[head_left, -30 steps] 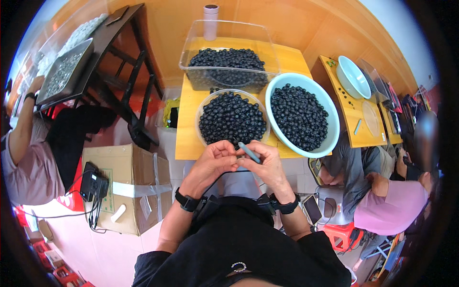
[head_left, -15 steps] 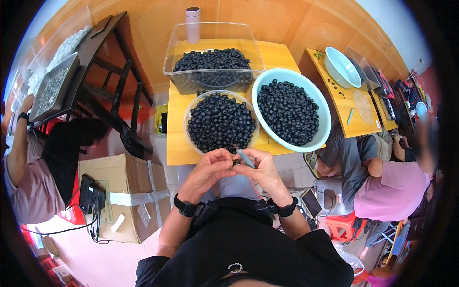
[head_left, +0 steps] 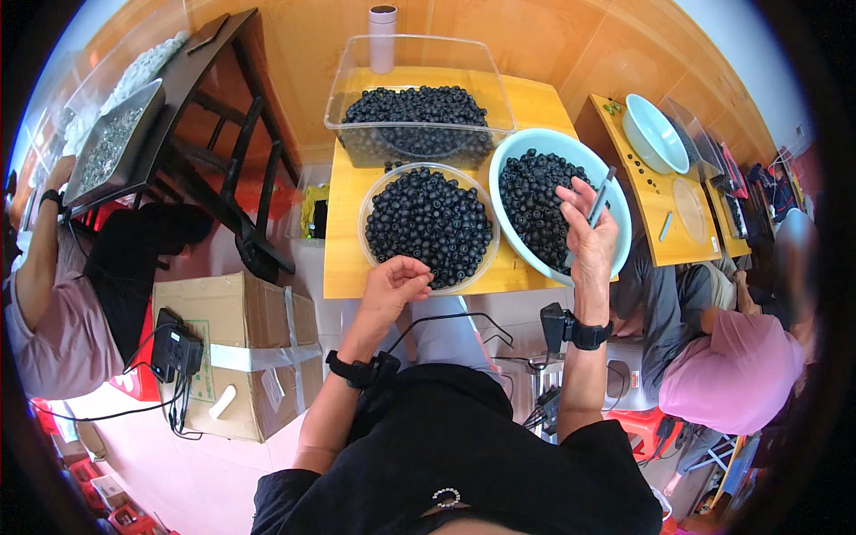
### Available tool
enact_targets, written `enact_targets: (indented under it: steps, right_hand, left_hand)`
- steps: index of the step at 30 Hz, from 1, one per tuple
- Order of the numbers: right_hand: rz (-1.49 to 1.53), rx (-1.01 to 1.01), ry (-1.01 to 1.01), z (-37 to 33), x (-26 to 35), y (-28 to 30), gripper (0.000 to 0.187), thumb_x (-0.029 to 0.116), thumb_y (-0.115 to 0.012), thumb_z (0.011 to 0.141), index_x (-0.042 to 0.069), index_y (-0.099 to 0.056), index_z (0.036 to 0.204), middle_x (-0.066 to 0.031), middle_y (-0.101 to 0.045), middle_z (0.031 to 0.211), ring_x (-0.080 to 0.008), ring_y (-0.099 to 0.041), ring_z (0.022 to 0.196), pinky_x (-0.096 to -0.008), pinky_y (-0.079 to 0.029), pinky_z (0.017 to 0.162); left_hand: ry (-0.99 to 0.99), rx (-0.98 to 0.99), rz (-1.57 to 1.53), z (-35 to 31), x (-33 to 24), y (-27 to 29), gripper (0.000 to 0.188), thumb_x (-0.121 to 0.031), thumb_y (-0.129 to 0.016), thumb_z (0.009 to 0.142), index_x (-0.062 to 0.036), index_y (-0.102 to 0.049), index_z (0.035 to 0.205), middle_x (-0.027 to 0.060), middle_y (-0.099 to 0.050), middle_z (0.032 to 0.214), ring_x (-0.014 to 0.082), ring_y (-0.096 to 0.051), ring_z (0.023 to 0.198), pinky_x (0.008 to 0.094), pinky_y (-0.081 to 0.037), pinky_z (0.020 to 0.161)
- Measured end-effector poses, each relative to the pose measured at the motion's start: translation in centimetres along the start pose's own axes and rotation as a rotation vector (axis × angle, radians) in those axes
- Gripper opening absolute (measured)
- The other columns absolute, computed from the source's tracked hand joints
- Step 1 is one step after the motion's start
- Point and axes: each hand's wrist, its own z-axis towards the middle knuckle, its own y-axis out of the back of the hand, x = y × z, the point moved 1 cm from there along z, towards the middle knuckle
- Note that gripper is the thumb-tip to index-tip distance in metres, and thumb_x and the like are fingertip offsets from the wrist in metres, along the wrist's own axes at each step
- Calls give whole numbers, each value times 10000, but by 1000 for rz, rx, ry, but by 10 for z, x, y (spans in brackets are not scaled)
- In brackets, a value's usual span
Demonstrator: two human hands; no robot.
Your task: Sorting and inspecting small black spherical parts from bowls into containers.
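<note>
My left hand (head_left: 397, 287) is at the front rim of a round clear tub (head_left: 364, 234) heaped with small round black beads (head_left: 428, 223). Its thumb and fingertips come together beside the nearest beads; whatever is between them is too small to make out. Above the light-blue basin (head_left: 621, 201), my right hand (head_left: 590, 234) is raised with the palm turned partly up. A slim grey-blue pen-like tool (head_left: 601, 198) lies gripped in it, pointing up past the fingers, which are partly spread. More black beads (head_left: 544, 183) fill the basin below.
Behind the tub stands a rectangular clear bin (head_left: 419, 147) of black beads, with a pink bottle (head_left: 382, 40) behind it. A taped cardboard box (head_left: 236, 357) is at left. People sit on both sides; another blue basin (head_left: 655, 134) rests on the right-hand table.
My hands have parted from over my lap. The left moved forward to the tub's rim; the right went right and up over the blue basin, still with the tool. The view shifted slightly.
</note>
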Motion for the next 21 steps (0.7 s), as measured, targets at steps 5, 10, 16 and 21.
enact_targets:
  steps: [5,10,16,21]
  right_hand:
    - [-88,5,-22,-24,-25,12,193,44,-653,792,29,-666,984,-25,-667,819,6,-370,483,-161,-248,413]
    - [-44,-16,-108,-42,-33,22,144,71,-662,807,34,-678,945,-12,-652,756,-5,-437,505,-167,-254,421]
    - [-44,-29,-75,-45,-41,26,142,77,-663,812,25,-677,943,-5,-632,737,-46,-569,625,-162,-324,470]
    - [-59,-19,-38,-44,-43,24,137,55,-655,811,9,-674,939,-7,-624,726,-62,-569,636,-188,-392,551]
  left_hand:
    - [-50,-30,547,19,8,-22,107,-54,-665,767,17,-618,831,93,-649,826,150,-630,699,262,-499,619]
    - [-329,-110,1035,29,14,-45,159,-97,-691,706,-7,-645,829,171,-607,802,347,-609,734,393,-490,644]
    - [-361,-138,1099,27,19,-59,103,-49,-642,719,-20,-626,816,123,-597,789,281,-601,710,369,-471,630]
    - [-415,-46,1040,30,23,-52,112,-29,-626,723,-18,-614,834,126,-594,800,274,-592,700,365,-467,631]
